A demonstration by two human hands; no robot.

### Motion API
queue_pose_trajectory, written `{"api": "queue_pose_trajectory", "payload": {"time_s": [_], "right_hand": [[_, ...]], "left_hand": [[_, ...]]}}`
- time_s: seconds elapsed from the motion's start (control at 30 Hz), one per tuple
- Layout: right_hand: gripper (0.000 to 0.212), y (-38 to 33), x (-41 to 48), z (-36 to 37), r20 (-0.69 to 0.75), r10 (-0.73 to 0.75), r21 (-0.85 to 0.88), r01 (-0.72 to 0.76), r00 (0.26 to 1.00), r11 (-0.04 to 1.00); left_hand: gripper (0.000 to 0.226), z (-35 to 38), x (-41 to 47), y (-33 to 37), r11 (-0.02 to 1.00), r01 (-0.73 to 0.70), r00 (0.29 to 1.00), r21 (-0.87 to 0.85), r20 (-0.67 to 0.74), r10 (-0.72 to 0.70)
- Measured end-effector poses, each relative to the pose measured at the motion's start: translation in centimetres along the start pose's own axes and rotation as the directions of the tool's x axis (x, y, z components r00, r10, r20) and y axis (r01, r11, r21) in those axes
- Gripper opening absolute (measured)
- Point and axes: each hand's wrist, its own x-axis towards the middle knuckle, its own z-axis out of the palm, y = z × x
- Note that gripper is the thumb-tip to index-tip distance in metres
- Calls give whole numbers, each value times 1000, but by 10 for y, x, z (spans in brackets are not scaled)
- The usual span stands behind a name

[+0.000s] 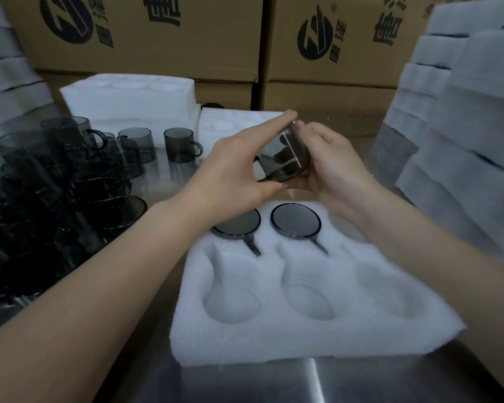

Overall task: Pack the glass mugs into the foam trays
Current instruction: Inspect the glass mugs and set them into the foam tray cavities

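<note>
Packing in progress, viewed from beside the bench. A person holds one smoky glass mug (285, 158), tipped on its side, above the far part of the foam tray (303, 341) and clear of the foam. The left hand (233, 173) lies over the mug with fingers stretched along its upper wall and the thumb under the rim, pinching it; the right hand (329, 170) takes the other end, fingers curled round the base.

In the tray's far row two seated mugs (296, 221) sit down in their cavities, rims about level with the foam, handles lying in slots that point toward the person; the left one is partly covered by the left wrist. The far-right place lies beneath the hands, and I cannot tell whether it is vacant. The near row shows three empty cavities (233, 303).

By my reading this tray is roughly a third filled, and the mug in hand would be its third piece.

Much is left: a crowd of loose mugs (70, 175) stands on the steel table (245, 385) to the left of the tray, some stacked; spare foam trays (134, 94) wait behind them, near the cardboard boxes (157, 39); stacks of foam (463, 141) rise at the right, though whether they hold mugs cannot be seen.
</note>
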Motion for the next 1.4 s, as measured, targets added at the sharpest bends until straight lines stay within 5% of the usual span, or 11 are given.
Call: {"api": "queue_pose_trajectory", "payload": {"time_s": [0.3,0.4,0.57,0.7,1.03,1.27,1.4], "right_hand": [[39,-2,6,5,192,238,90,-259,952,962],[38,0,7,12,200,237,38,-249,951,968],[33,4,9,23,181,136,194,-171,974,966],[34,5,10,21,149,130,239,-163,980,957],[33,3,5,14,78,156,366,-174,985,914],[56,-3,4,9,397,225,343,-371,890,863],[48,0,3,11,239,164,359,-244,957,901]], "left_hand": [[78,-9,4,0,976,149,988,-160,57,-142],[76,-14,8,-1,975,208,973,-79,117,-198],[70,-22,16,5,945,309,951,-108,68,-303],[52,-13,14,14,965,253,960,-68,-106,-259],[69,-11,4,8,973,90,995,-213,-32,-99],[87,-11,3,10,979,93,989,-183,-99,-113],[96,-7,5,8,965,117,988,-235,-74,-137]]}}
